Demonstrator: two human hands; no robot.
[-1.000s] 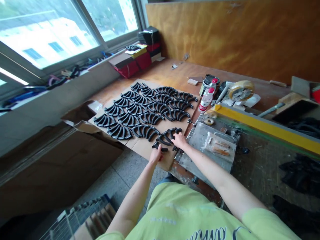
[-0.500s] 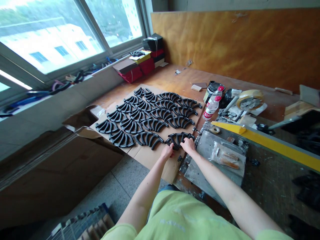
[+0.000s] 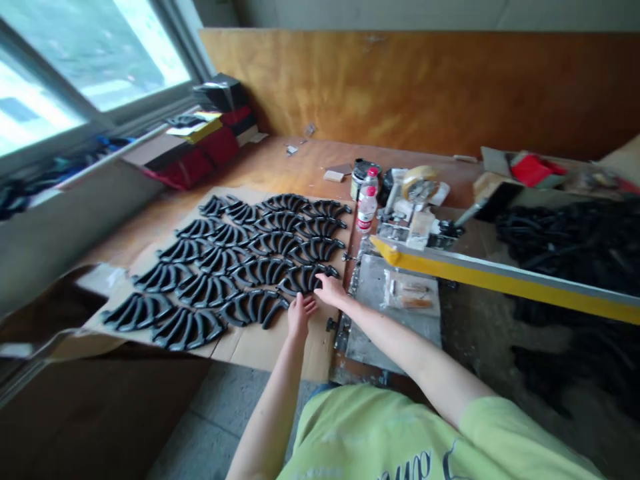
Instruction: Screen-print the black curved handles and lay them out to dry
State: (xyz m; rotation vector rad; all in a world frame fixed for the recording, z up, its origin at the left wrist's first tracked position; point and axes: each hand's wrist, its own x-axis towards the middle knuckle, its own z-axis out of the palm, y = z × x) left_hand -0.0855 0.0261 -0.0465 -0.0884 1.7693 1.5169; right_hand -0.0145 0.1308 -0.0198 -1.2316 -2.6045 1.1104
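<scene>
Rows of black curved, fan-shaped pieces (image 3: 187,328) cover a cardboard sheet (image 3: 250,347) on the bench. My right hand (image 3: 330,290) touches the right end of a black piece (image 3: 304,279) in the row second from the front, its fingertips on the piece's edge. Just below that piece, my left hand (image 3: 301,313) is held with its fingers apart and nothing in it. Whether my right fingers grip the piece or only rest on it is too small to tell.
Two red-capped bottles (image 3: 367,212), a black can (image 3: 361,180) and a tape roll (image 3: 419,183) stand behind. A yellow-edged bar (image 3: 500,273) crosses the right side, above a grey plate (image 3: 373,333). Black pieces (image 3: 565,233) are heaped at the far right.
The view has turned to the right. The black piece at my hands now lies close against its neighbours, further up the sheet. My left hand has let go and opened.
</scene>
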